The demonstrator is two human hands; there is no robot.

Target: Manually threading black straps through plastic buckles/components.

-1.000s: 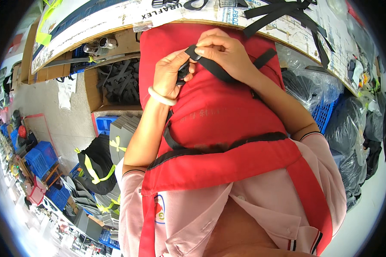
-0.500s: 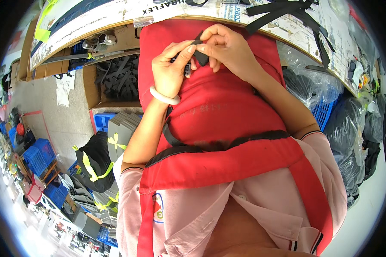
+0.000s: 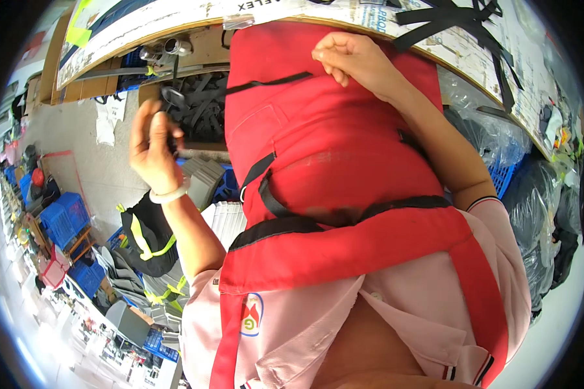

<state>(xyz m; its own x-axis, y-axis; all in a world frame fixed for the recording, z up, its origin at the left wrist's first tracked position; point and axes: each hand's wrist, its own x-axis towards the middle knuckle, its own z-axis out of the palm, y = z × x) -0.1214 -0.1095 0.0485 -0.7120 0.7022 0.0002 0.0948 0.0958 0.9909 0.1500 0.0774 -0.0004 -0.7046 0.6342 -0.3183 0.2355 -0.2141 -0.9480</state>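
Observation:
My left hand (image 3: 154, 146), smeared by motion, is held out to the left beside a cardboard box of black strap pieces (image 3: 204, 120). Its fingers are curled, with a small dark thing (image 3: 172, 141) at the palm that I cannot make out. Just above the fingertips is a blurred, shiny, buckle-like piece (image 3: 174, 97). A thin black strap (image 3: 269, 82) stretches from near the box across the red apron (image 3: 344, 129); whether it joins that piece is unclear. My right hand (image 3: 350, 59) is over the apron's upper part, fingers curled in, with nothing visible in them.
At the front is a worktable (image 3: 318, 11) with black straps (image 3: 461, 26) at its right. Glass jars (image 3: 175, 47) stand on a shelf below. Plastic-wrapped bundles (image 3: 532, 194) and a blue crate (image 3: 503, 175) are at right; grey stacked pieces (image 3: 201, 178) lie at left.
My left hand has swung left and down, away from the right hand. The dark piece both hands held is gone from between them. My right hand has stayed over the apron.

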